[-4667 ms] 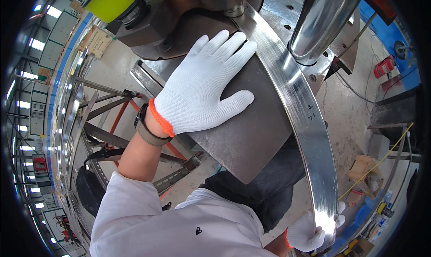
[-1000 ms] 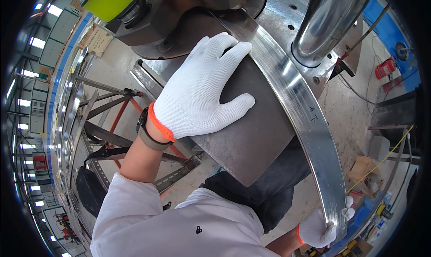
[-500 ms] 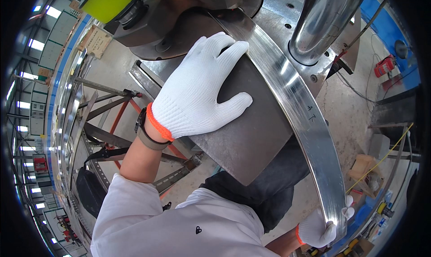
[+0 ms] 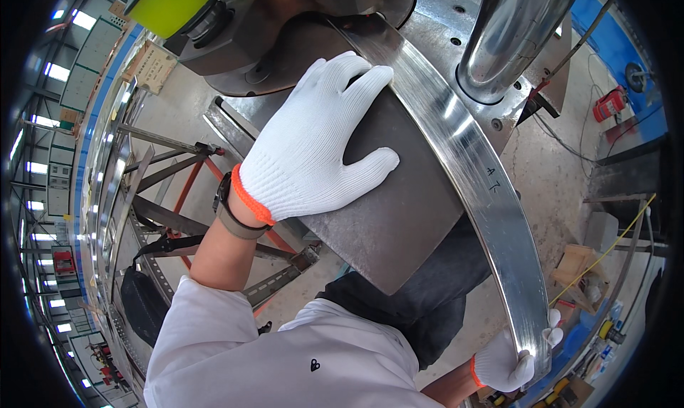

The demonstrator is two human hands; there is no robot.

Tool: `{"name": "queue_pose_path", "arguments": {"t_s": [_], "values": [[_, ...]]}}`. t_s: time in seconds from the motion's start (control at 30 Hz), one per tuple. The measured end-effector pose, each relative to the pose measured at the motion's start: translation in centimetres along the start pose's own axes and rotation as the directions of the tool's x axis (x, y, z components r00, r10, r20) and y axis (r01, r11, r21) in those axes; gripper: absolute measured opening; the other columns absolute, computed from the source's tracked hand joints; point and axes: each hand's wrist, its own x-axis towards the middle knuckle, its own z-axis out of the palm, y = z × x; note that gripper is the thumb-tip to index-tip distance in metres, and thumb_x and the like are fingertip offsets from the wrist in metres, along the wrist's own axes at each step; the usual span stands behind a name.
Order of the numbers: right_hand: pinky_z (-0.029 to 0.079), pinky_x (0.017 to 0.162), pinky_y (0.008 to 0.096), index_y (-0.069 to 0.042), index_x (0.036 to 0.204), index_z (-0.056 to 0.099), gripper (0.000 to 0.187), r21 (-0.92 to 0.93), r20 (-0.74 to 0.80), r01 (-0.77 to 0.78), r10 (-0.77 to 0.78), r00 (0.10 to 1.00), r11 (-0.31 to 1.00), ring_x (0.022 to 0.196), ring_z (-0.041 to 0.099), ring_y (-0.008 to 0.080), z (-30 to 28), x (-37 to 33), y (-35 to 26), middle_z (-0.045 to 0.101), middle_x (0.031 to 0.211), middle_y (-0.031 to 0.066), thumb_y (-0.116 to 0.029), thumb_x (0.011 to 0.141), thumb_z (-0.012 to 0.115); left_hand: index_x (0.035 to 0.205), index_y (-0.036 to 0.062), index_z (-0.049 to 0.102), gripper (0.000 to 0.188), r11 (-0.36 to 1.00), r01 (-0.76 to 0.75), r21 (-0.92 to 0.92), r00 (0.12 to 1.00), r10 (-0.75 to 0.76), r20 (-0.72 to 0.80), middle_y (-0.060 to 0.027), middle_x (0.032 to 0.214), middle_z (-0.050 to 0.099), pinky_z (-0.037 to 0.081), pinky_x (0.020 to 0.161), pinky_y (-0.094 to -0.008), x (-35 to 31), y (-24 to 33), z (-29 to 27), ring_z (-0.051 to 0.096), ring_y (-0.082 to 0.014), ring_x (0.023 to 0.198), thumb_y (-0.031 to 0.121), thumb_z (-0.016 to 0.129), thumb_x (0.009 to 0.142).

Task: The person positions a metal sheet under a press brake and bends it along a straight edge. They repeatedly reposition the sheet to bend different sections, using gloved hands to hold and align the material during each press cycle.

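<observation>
A long, curved strip of shiny metal with dark handwritten marks runs from the machine at the top down to the lower right. My left hand, in a white knitted glove with an orange cuff, lies over a dark flat metal plate. Its fingers are stretched and the thumb is spread; the index fingertip reaches the strip's inner edge. At the strip's lower end my right hand, gloved the same way, grips it with thumb on top and fingers round the outer edge. The strip's far end goes in under the dark machine part.
A dark machine head with a yellow-green part overhangs the plate. A thick polished column stands right of the strip. Steel racks and a black bag are at left. A fire extinguisher and wooden box lie right.
</observation>
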Motion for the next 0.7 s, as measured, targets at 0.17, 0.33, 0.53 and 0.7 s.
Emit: {"name": "queue_pose_path", "arguments": {"t_s": [0.17,0.33,0.53,0.7], "values": [[0.038,0.136,0.0523,0.005,0.161,0.057,0.074,-0.015,-0.043,0.032,-0.033,0.999,0.999,0.16,0.046,0.0413,0.6,-0.3,0.4,0.049,0.166,0.0261,-0.028,0.096,0.069,0.163,0.0035,0.057,0.082,1.0,-0.002,0.0,1.0,0.002,-0.002,-0.0228,0.155,0.058,0.052,0.121,-0.0489,-0.1,0.0,0.0,0.061,-0.0451,0.141,0.028,0.085,0.089],[0.037,0.138,0.0538,0.006,0.162,0.058,0.073,0.038,0.001,0.013,-0.013,1.0,0.999,0.162,0.046,0.0423,0.2,-0.2,0.3,0.049,0.17,0.0272,-0.027,0.097,0.068,0.163,0.0035,0.057,0.082,1.0,0.015,-0.005,1.0,-0.015,0.014,-0.0228,0.155,0.058,0.051,0.121,-0.049,0.1,0.2,-0.1,0.061,-0.045,0.141,0.027,0.085,0.089],[0.033,0.141,0.0582,0.004,0.163,0.06,0.07,0.095,0.022,0.026,-0.028,0.999,0.995,0.166,0.045,0.0431,-0.6,-0.5,0.3,0.05,0.175,0.0272,-0.021,0.099,0.065,0.163,0.0037,0.057,0.083,1.0,0.02,-0.005,1.0,-0.02,0.015,-0.0232,0.155,0.058,0.051,0.122,-0.0493,0.1,0.2,-0.1,0.06,-0.0452,0.142,0.027,0.085,0.088],[0.034,0.141,0.058,0.003,0.163,0.061,0.069,0.085,0.064,0.012,-0.018,0.998,0.996,0.166,0.045,0.042,-0.3,-0.4,0.2,0.051,0.174,0.0262,-0.021,0.098,0.065,0.163,0.0038,0.057,0.083,1.0,0.005,-0.004,1.0,-0.005,0.007,-0.0235,0.155,0.058,0.051,0.123,-0.0491,0.0,0.1,0.0,0.06,-0.0452,0.142,0.027,0.085,0.088]]}}
